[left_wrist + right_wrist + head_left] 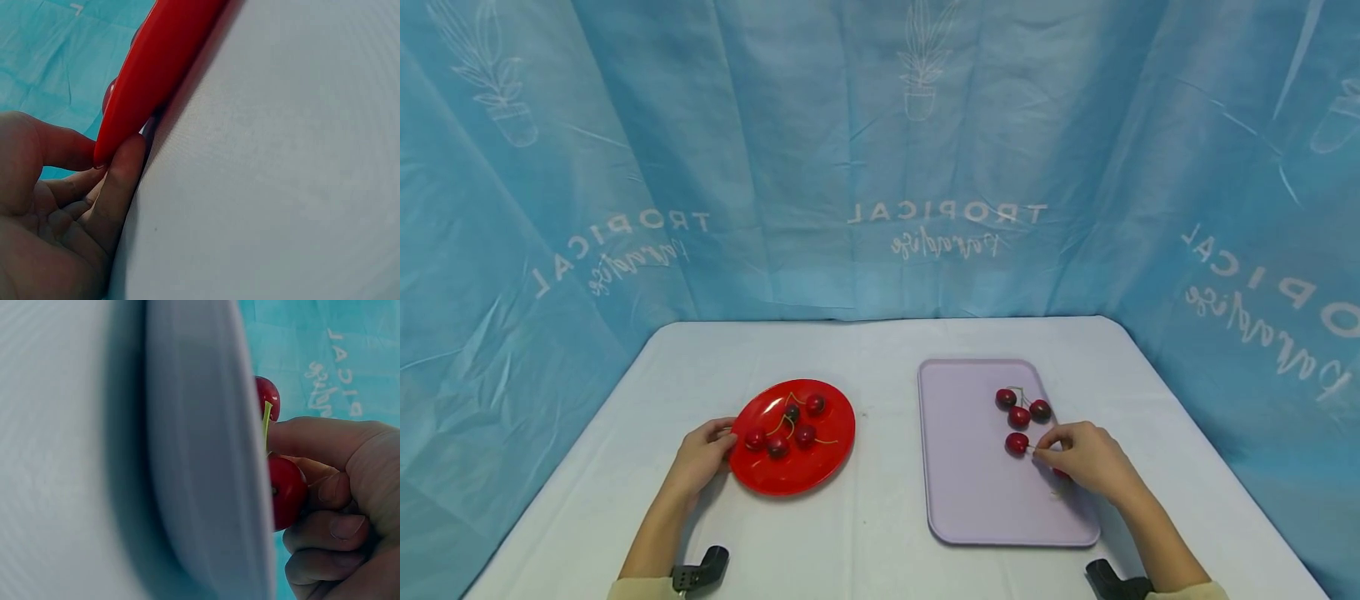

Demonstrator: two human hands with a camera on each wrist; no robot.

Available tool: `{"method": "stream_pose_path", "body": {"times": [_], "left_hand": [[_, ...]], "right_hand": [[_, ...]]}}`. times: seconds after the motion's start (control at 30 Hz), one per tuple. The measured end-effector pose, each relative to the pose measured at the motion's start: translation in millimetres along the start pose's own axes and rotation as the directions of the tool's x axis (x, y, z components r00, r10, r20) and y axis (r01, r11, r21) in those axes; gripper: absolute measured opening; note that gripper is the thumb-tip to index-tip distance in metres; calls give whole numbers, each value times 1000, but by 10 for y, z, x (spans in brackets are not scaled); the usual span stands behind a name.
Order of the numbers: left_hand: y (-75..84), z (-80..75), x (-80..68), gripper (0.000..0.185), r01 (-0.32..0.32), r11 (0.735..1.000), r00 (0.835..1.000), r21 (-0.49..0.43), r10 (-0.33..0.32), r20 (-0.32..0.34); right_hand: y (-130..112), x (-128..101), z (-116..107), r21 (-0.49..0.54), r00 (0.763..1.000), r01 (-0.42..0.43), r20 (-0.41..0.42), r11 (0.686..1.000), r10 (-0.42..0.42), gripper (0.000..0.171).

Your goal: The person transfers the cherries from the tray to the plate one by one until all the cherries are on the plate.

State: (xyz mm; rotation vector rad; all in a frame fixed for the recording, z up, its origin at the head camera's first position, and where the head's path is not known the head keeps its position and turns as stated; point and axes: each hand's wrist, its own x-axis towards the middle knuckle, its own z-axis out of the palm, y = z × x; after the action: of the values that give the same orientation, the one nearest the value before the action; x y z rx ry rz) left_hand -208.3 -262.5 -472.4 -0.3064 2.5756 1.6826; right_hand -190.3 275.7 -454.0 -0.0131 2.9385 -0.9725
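Observation:
A red plate [820, 462] with several dark cherries [792, 429] lies left of centre on the table. My left hand [724, 439] grips its left rim; in the left wrist view the rim of the plate [156, 69] sits between thumb and fingers [122, 181]. A lavender tray [970, 483] on the right holds three cherries [1019, 410] in a cluster and one cherry [1017, 443] apart. My right hand [1037, 451] pinches that cherry's stem [267, 422]. Another cherry [287, 490] sits against its curled fingers [331, 487], mostly hidden in the head view.
The white table [880, 358] is ringed by a blue printed curtain [925, 167] on three sides. Bare cloth lies between plate and tray and along the front edge. Black wrist mounts [703, 568] show at the bottom.

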Motion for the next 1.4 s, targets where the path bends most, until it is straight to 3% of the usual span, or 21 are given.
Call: {"method": "stream_pose_path", "body": {"times": [0.47,1.03,1.4], "left_hand": [[-77,44,-57,42,-19,1000,1000,0,19,-12],[-83,24,-48,42,-18,1000,1000,8,18,-22],[-18,15,-43,43,-29,1000,999,-5,29,-20]], "right_hand": [[111,-26,37,62,999,36,-35,997,-34,16],[-3,-5,16,76,993,56,-107,995,-48,21],[-59,26,32,146,985,90,-158,985,-67,22]]}}
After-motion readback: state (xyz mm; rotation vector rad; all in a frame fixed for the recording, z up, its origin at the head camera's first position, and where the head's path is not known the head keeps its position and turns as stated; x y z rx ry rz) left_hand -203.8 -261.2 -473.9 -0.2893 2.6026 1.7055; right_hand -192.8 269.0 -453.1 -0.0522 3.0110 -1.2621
